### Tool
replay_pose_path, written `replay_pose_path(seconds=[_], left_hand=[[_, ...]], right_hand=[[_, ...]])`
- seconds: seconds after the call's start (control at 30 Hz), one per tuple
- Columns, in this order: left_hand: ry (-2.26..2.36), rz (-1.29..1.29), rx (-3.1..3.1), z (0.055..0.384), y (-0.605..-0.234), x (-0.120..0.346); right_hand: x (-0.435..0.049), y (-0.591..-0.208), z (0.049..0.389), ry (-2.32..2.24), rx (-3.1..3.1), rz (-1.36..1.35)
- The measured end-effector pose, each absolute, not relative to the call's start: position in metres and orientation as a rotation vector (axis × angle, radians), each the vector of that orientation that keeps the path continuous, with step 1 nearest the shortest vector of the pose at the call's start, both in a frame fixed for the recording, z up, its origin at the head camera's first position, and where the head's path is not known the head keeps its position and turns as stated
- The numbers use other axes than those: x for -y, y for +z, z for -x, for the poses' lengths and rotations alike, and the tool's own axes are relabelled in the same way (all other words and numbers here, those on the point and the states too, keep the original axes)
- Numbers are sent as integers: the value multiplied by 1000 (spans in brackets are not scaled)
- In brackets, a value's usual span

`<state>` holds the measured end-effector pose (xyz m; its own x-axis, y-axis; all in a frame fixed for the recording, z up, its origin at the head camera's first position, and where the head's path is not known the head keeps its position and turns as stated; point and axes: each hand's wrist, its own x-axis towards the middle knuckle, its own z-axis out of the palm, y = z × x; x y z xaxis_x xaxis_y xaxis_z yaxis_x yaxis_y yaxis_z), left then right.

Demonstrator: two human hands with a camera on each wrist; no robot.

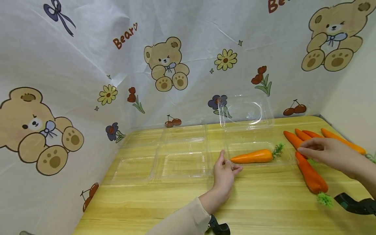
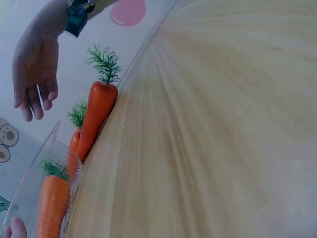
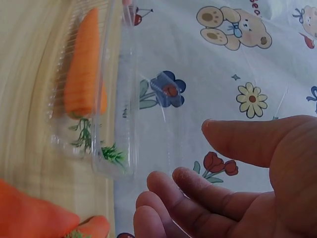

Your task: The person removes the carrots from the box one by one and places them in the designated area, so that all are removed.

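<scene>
My left hand [image 1: 224,176] grips the near left corner of a clear plastic container [image 1: 289,160]. Its clear lid [image 1: 246,125] stands raised at the back. One orange toy carrot [image 1: 252,156] with a green top lies inside the base, its tip towards my left hand. Over on the right, my right hand [image 1: 332,155] hovers above several loose carrots, fingers apart from the thumb and nothing between them in the right wrist view. Just below it lies a red-orange carrot [image 1: 311,176], green top towards me. Another carrot [image 1: 292,139] points away beyond my fingertips.
Two more clear containers, a middle one [image 1: 183,178] and a left one [image 1: 129,179], stand in a row on the wooden table [image 1: 264,209]. An orange carrot [image 1: 343,142] lies near the right edge. A bear-print cloth [image 1: 194,29] hangs behind the table.
</scene>
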<state>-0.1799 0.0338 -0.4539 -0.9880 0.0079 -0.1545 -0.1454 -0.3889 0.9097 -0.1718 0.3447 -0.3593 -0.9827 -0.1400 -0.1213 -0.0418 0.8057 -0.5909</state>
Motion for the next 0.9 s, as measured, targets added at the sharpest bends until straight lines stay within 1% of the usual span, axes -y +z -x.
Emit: replay_pose_path(seconds=[0.3, 0.57, 0.9], left_hand=[[2531, 180, -1687, 179, -454, -34], [2517, 187, -1700, 179, -454, -34], [2522, 179, -1694, 180, -453, -34]], right_hand=[[-338, -357, 190, -1041, -2676, 219], [-329, -360, 203, -1114, -2641, 388], [-314, -363, 232, -1210, -2515, 541]])
